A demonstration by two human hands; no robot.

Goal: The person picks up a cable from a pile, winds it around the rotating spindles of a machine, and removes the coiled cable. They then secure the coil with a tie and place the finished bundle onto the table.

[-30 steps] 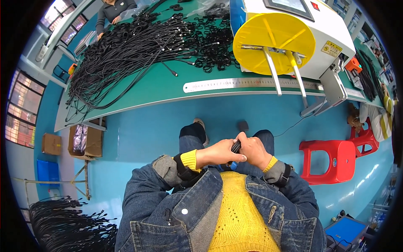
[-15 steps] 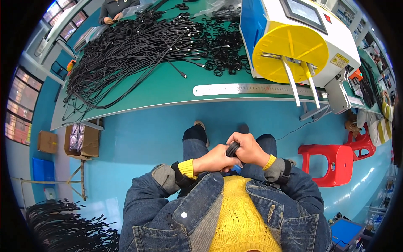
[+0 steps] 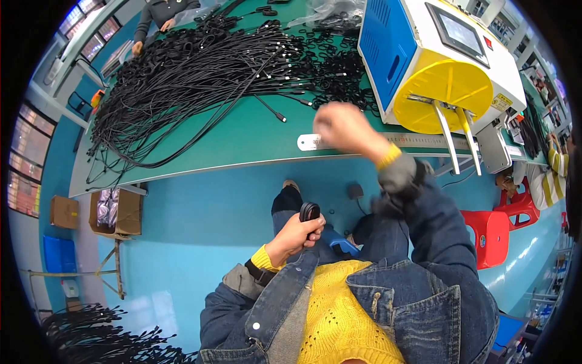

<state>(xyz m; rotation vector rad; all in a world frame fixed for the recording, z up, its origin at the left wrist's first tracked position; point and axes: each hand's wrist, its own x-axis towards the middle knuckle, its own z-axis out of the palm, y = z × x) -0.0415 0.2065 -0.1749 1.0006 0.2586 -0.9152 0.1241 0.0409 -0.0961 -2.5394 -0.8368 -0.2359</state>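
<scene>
A coiled black cable (image 3: 310,211) stands up out of my left hand (image 3: 295,235), whose fingers are wrapped round it above my lap. My right hand (image 3: 348,128) is raised over the table's front edge, close to the steel ruler (image 3: 412,140) and partly covering its left part. Motion smears the right fingers, so I cannot tell whether they hold anything. Just beyond that hand lies a heap of small black loops (image 3: 339,73). To their left spreads a large pile of black cables (image 3: 200,91) with pale connectors at the ends.
A winding machine (image 3: 388,48) with a yellow disc (image 3: 445,91) and two protruding prongs stands right on the green table (image 3: 236,130). Red stools (image 3: 488,239) are at right, a cardboard box (image 3: 128,212) at left. Another person's hand (image 3: 168,25) is across the table.
My hands have parted. The right hand has moved up and forward over the table edge; the left keeps the coiled cable. My view has shifted slightly, and the other person's hands have moved apart.
</scene>
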